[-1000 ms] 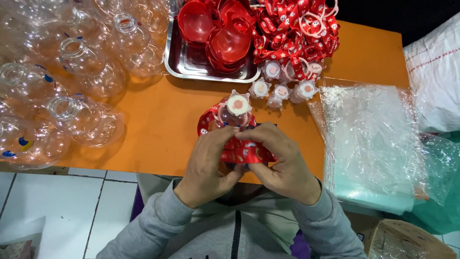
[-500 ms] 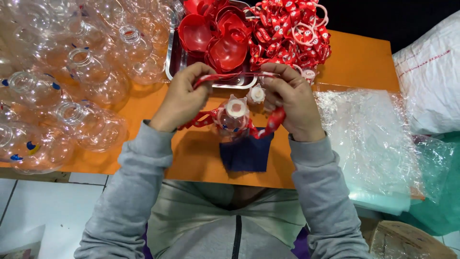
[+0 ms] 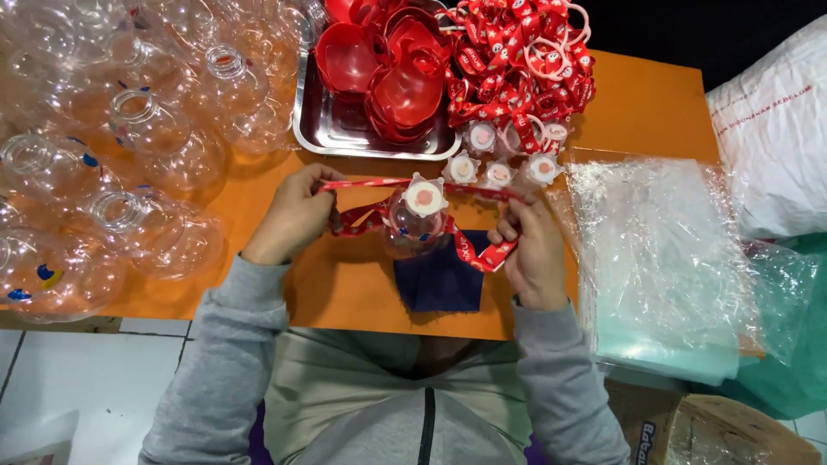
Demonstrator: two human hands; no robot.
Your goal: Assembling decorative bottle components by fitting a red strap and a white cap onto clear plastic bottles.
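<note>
A clear plastic bottle (image 3: 415, 222) with a white flower-shaped cap stands on the orange table (image 3: 345, 275) between my hands. A red patterned strap (image 3: 370, 184) runs across it and loops round its neck. My left hand (image 3: 293, 215) pinches the strap's left end. Its right part, near the bottle, is gripped by my right hand (image 3: 527, 250), with a loose end (image 3: 479, 255) hanging below. A dark blue cloth (image 3: 441, 280) lies under the bottle.
Several empty clear bottles (image 3: 129, 155) crowd the left. A metal tray (image 3: 320, 129) holds red bowl-shaped parts. A heap of red straps (image 3: 517, 60) and three white caps (image 3: 500, 168) lie behind. Clear plastic bags (image 3: 663, 258) are stacked at right.
My hands have come down from the tray towards me and spread apart, pulling the strap out straight over the bottle. The bottle stands a little closer to me.
</note>
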